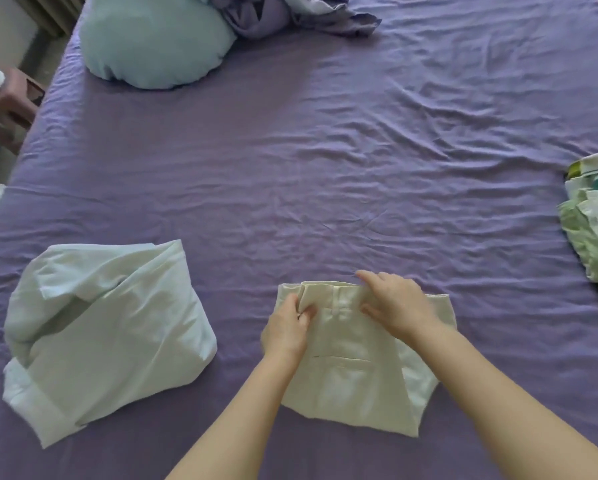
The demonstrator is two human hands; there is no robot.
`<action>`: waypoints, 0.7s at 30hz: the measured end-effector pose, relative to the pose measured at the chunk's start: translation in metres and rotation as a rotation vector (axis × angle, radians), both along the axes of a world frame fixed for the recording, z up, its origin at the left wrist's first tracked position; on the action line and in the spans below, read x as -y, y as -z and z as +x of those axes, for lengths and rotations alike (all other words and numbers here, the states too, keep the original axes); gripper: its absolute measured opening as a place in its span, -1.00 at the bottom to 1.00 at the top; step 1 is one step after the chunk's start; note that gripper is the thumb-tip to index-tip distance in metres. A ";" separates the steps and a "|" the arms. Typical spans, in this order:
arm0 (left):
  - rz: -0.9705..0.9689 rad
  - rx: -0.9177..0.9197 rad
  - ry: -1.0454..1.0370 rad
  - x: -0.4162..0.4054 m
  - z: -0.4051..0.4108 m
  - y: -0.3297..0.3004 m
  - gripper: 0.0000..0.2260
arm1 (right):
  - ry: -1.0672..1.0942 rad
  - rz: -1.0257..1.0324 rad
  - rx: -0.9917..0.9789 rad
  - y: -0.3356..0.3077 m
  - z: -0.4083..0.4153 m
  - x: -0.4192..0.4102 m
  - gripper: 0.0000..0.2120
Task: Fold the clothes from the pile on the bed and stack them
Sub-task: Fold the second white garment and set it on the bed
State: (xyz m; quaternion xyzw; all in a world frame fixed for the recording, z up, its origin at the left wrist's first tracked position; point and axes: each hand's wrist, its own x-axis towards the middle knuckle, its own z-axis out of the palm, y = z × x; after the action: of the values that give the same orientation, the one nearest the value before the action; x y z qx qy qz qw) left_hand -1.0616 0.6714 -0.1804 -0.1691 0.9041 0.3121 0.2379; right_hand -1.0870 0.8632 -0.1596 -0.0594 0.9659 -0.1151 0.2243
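Cream shorts (353,375) lie folded on the purple bed sheet (325,168) near the front edge, waistband at the far side. My left hand (287,330) pinches the left end of the waistband between thumb and curled fingers. My right hand (397,303) rests flat on the right part of the waistband, fingers straight. A folded pale blue shirt (107,334) sits to the left of the shorts. A pile of green and white clothes (591,220) lies at the right edge of the view.
A light blue pillow (152,39) lies at the far left, with a bunched purple blanket (290,12) beside it. A pinkish stool (10,102) stands left of the bed on the floor.
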 end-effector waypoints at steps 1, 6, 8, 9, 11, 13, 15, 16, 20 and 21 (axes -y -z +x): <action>-0.080 -0.012 0.033 -0.001 0.001 0.007 -0.78 | 0.006 0.015 -0.093 0.012 0.006 0.007 -0.44; -0.287 -0.073 -0.018 -0.003 0.022 0.032 -0.32 | 0.049 -0.031 -0.247 0.056 0.062 0.035 -0.49; -0.384 -0.051 0.005 0.005 0.027 0.042 -0.20 | 0.057 -0.010 -0.186 0.073 0.077 0.030 -0.44; -0.437 -0.035 0.047 0.010 0.027 0.045 -0.17 | 0.070 0.000 -0.156 0.078 0.079 0.023 -0.40; -0.478 0.005 0.114 0.022 0.026 0.049 -0.19 | 0.137 0.037 -0.114 0.080 0.081 0.011 -0.30; -0.472 0.037 0.125 0.028 0.029 0.049 -0.27 | 0.308 0.059 -0.095 0.073 0.091 0.007 -0.23; -0.451 0.019 0.078 0.027 0.033 0.047 -0.36 | 0.510 0.041 -0.111 0.067 0.106 0.008 -0.21; -0.401 0.005 0.016 0.025 0.036 0.047 -0.39 | 0.628 0.032 -0.112 0.068 0.116 0.011 -0.20; -0.176 0.021 -0.126 0.025 0.042 0.047 -0.43 | 0.953 0.025 0.016 0.066 0.135 0.025 0.02; -0.139 0.044 -0.120 0.027 0.042 0.047 -0.45 | 0.988 0.004 0.025 0.063 0.135 0.029 0.03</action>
State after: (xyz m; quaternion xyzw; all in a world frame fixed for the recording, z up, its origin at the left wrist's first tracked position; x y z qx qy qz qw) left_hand -1.0196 0.6445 -0.2274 -0.2459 0.9064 0.2584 0.2262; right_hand -0.9521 0.8346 -0.2224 0.4075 0.8761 -0.2063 0.1545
